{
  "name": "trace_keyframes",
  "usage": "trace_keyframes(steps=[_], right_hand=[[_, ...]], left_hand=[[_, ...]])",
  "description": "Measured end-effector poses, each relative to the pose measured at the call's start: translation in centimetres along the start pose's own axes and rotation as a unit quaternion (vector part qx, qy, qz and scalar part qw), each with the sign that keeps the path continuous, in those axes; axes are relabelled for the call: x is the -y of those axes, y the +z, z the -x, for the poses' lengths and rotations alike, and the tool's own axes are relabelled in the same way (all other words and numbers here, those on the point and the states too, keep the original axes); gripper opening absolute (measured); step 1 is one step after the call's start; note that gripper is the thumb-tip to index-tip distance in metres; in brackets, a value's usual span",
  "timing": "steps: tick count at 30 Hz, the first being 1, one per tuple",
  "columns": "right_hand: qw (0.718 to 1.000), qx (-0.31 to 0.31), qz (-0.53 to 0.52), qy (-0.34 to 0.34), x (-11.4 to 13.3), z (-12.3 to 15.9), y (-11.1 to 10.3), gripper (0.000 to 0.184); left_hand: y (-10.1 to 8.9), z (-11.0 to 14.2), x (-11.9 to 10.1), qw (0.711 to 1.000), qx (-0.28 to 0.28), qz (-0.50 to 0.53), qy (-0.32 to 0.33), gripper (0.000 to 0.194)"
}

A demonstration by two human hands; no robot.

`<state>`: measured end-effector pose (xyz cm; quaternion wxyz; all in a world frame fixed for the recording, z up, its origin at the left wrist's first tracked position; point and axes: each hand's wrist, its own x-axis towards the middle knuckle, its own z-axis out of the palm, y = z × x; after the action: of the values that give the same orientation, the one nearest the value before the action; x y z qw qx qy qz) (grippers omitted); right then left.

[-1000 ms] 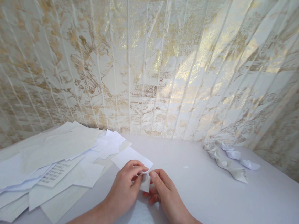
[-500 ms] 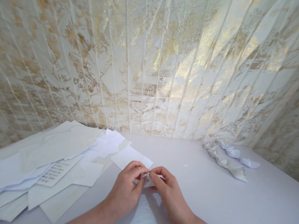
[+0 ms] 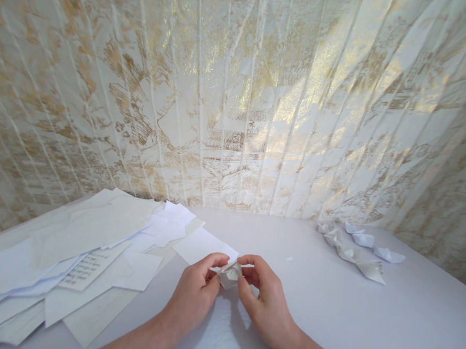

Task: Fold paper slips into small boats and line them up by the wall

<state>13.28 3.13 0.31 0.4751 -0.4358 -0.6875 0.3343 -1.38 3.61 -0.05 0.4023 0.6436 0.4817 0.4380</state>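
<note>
1. Folded paper (image 3: 231,275) is between the two hands, over the white surface (image 3: 326,321).
2. The left hand (image 3: 195,288) has its grip pinched on one side of it, and the right hand (image 3: 266,296) has its grip pinched on the other.
3. The step now looks like bending the paper into shape.
4. The next move seems to call for small, soft pinches so nothing rips.
</note>
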Motion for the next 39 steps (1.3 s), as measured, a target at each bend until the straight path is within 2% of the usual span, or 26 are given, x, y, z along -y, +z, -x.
trace_keyframes(steps=[5,11,22,26,31,39], right_hand=[[0.996,0.002,0.051,-0.073,-0.7,0.2,0.0,0.029],[0.987,0.009,0.111,-0.117,-1.4,0.4,0.1,0.045],[0.997,-0.027,0.071,-0.032,-1.8,-0.1,0.9,0.021],[0.996,-0.028,0.075,-0.044,-1.6,0.0,1.0,0.024],[0.994,-0.023,0.075,-0.072,-1.5,0.3,1.1,0.031],[0.996,-0.003,0.058,-0.071,-1.7,0.3,1.0,0.04]], left_hand=[[0.2,-0.1,-0.3,1.0,0.02,0.016,-0.017,0.025],[0.7,0.1,-0.4,0.999,0.047,0.004,-0.006,0.026],[1.1,-0.3,-0.1,0.997,0.065,0.042,-0.028,0.023],[0.9,-0.5,-0.2,0.998,0.06,-0.007,-0.026,0.026],[0.4,-1.1,0.3,0.996,0.028,-0.073,-0.037,0.017],[-0.1,-1.2,0.2,0.989,0.022,-0.14,-0.036,0.008]])
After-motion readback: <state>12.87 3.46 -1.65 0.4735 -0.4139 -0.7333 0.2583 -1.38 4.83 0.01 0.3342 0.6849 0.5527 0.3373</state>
